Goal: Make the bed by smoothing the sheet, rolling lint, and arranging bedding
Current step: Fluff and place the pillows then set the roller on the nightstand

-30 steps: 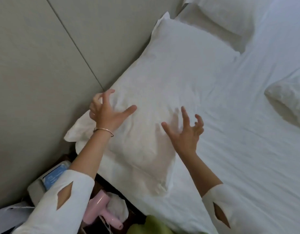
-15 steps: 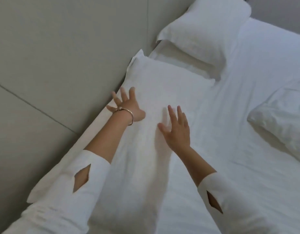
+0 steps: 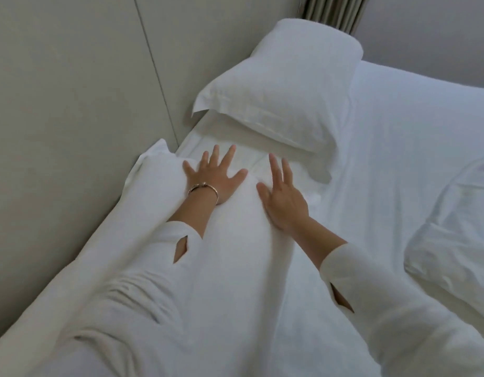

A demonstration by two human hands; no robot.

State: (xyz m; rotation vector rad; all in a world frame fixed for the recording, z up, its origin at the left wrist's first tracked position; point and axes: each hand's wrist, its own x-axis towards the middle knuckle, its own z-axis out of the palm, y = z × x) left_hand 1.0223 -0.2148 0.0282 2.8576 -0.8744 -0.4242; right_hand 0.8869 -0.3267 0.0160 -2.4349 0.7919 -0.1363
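Observation:
A long white pillow point(image 3: 235, 240) lies flat along the headboard wall on the white sheet point(image 3: 398, 159). My left hand point(image 3: 216, 175), with a bracelet at the wrist, presses flat on the pillow's far end, fingers spread and straight. My right hand point(image 3: 283, 197) presses flat beside it on the pillow's right side, fingers straight. A second white pillow point(image 3: 284, 88) sits plump just beyond my fingertips, against the wall.
The grey padded headboard wall point(image 3: 72, 104) runs along the left. A curtain point(image 3: 333, 12) hangs at the far corner. A third rumpled white pillow point(image 3: 453, 229) lies on the sheet at the right edge.
Both hands have slid forward along the pillow toward its far end, flattening it. My view has swung up the bed, so the nightstand items have dropped out of sight.

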